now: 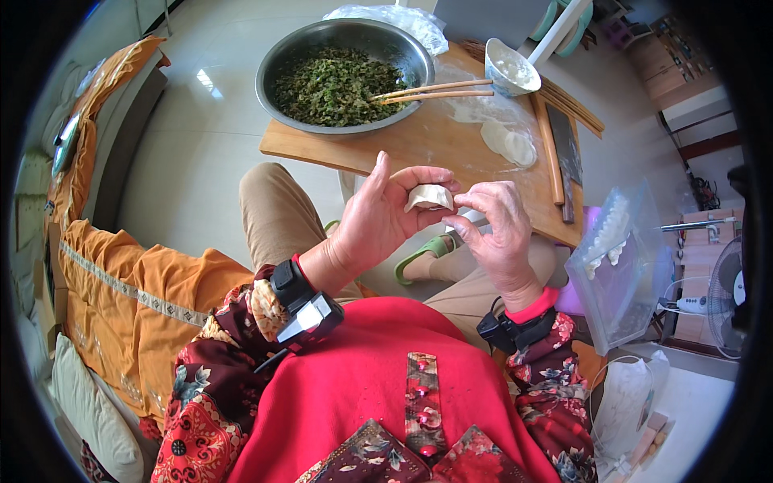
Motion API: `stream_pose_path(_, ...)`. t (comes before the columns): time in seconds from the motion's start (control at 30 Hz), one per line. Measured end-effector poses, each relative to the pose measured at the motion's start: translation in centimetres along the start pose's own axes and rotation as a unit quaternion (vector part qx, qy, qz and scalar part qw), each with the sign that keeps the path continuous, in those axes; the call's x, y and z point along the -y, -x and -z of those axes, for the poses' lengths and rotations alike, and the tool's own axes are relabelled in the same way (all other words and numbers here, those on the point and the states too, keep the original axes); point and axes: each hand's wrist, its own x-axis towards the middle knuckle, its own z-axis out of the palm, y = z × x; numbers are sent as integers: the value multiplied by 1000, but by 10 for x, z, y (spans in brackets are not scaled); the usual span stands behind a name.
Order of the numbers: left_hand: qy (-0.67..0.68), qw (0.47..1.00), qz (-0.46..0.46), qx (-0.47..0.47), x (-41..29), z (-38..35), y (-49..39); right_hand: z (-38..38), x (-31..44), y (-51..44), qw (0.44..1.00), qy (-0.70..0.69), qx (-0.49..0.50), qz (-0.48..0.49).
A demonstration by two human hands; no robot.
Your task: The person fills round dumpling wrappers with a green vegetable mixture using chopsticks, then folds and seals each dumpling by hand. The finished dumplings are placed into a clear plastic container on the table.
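Note:
A folded dumpling [430, 197] with a pleated edge rests on the fingers of my left hand [386, 208], palm up. The thumb and fingertips of my right hand [498, 226] pinch at the dumpling's right end. Beyond my hands, a large steel bowl [264, 90] holds chopped green filling [338, 84], with a pair of wooden chopsticks [447, 92] leaning in it. Several round dough wrappers [509, 143] lie overlapping on the floured wooden board [362, 148].
A patterned bowl of flour [513, 69] stands at the board's far right. A rolling pin [548, 151] and a cleaver [564, 145] lie along its right edge. To my right, a clear plastic tray [640, 259] carries rows of dumplings [607, 232]. A fan [728, 296] stands farther right.

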Motion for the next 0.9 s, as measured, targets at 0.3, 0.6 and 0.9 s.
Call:
stream_pose_path(0.3, 16, 1000, -4, 4, 3, -4, 4, -4, -2, 5, 999, -8, 1, 40)
stream_pose_path(0.6, 27, 1000, -11, 8, 13, -1, -1, -6, -1, 11, 999, 4, 36, -16)
stream_pose_path(0.9, -65, 997, 25, -47, 21, 2, -7, -3, 1, 5, 999, -16, 42, 15)
